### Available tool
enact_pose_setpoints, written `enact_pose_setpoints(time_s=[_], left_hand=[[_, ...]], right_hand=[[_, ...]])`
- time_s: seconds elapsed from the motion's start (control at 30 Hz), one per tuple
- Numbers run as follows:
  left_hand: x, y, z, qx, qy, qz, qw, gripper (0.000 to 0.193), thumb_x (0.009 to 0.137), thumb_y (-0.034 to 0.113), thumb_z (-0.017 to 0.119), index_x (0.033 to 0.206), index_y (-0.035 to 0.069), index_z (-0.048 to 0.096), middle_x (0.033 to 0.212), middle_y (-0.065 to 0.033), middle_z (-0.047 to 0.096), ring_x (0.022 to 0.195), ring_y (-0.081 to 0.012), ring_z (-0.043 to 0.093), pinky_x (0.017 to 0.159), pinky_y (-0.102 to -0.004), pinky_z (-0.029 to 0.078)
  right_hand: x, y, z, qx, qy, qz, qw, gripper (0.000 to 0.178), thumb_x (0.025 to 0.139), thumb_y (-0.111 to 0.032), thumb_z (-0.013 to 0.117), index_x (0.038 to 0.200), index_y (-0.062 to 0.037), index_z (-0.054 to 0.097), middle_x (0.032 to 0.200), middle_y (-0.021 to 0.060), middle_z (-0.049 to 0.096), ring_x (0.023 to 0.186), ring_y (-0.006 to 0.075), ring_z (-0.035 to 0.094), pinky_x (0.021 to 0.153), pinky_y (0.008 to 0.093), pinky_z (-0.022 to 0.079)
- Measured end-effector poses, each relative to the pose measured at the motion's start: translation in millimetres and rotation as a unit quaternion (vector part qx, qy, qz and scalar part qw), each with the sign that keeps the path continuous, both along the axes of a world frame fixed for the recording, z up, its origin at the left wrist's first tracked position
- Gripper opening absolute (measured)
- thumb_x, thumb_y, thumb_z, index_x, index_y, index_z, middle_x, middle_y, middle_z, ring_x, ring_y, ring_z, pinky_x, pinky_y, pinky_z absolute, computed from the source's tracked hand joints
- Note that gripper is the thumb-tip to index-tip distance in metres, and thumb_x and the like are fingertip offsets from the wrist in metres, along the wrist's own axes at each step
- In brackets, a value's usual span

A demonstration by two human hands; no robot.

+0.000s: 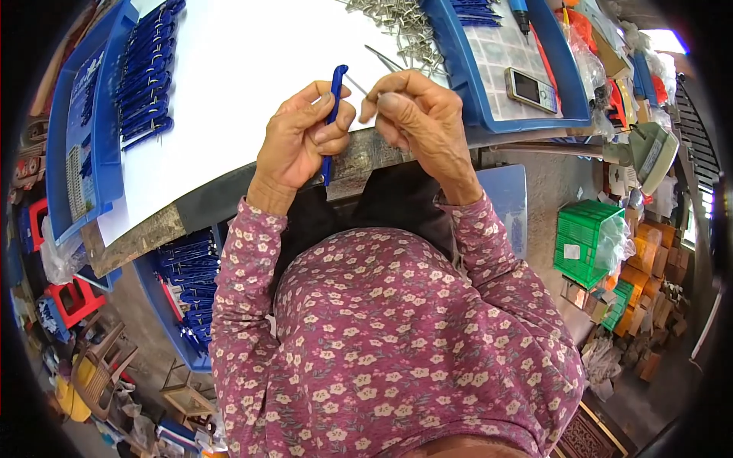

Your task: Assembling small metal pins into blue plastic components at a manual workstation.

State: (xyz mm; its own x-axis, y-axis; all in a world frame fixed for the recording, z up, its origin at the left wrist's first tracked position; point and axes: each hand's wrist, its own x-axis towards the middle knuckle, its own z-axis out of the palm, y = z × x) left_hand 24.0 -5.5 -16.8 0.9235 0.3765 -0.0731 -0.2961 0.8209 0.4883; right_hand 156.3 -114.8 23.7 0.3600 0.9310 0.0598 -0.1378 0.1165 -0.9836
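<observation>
My left hand (301,133) is closed around a slim blue plastic handle (337,88), held upright with its rounded head at the top. From that head a thin metal rod (356,84) slants down to my right hand (424,114), whose thumb and forefinger pinch its other end. Both hands are just above the table's near edge. Beyond my right hand lie a few loose metal rods (384,59) and a heap of small silvery metal parts (405,30). A row of similar blue pieces (145,80) is stacked at the left of the white table surface (229,69).
Blue trays flank the work area, the left tray (113,114) and the right tray (466,76). The right one holds a mobile phone (531,90) and a blue pen-shaped tool (521,15). Below the table stands a bin of blue pieces (191,282). A green crate (580,240) is on the floor.
</observation>
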Motion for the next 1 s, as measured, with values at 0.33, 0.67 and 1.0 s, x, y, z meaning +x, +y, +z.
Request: enact_pose_setpoints(time_s=[0.33, 0.67, 1.0], left_hand=[[2, 5, -8, -0.087, -0.065, -0.07, 0.992, 0.022, 0.091, 0.01, 0.036, 0.102, -0.007, 0.044, 0.075, -0.0122, 0.05, 0.047, -0.0036, 0.033, 0.04, -0.0144, 0.027], [5, 3, -14, -0.071, -0.046, -0.103, 0.991, 0.018, 0.091, 0.01, 0.037, 0.098, -0.005, 0.044, 0.074, -0.0124, 0.051, 0.045, -0.0029, 0.032, 0.038, -0.014, 0.026], [6, -2, -9, -0.022, -0.001, -0.077, 0.997, 0.017, 0.091, 0.009, 0.039, 0.097, -0.005, 0.045, 0.071, -0.0115, 0.053, 0.044, -0.0029, 0.034, 0.037, -0.014, 0.026]], right_hand=[[9, 0, 8, -0.133, 0.098, 0.078, 0.983, 0.023, 0.087, -0.02, 0.053, 0.09, 0.0018, 0.059, 0.055, -0.0014, 0.049, 0.037, -0.0009, 0.031, 0.033, 0.0148, 0.019], [12, -2, 4, -0.151, -0.017, 0.081, 0.985, 0.022, 0.084, -0.021, 0.058, 0.09, 0.0001, 0.059, 0.057, -0.0023, 0.05, 0.039, -0.0013, 0.032, 0.035, 0.0141, 0.02], [13, -5, -6, -0.145, 0.004, 0.07, 0.987, 0.024, 0.085, -0.023, 0.057, 0.088, 0.0012, 0.058, 0.056, -0.0012, 0.049, 0.039, -0.0007, 0.032, 0.035, 0.0142, 0.02]])
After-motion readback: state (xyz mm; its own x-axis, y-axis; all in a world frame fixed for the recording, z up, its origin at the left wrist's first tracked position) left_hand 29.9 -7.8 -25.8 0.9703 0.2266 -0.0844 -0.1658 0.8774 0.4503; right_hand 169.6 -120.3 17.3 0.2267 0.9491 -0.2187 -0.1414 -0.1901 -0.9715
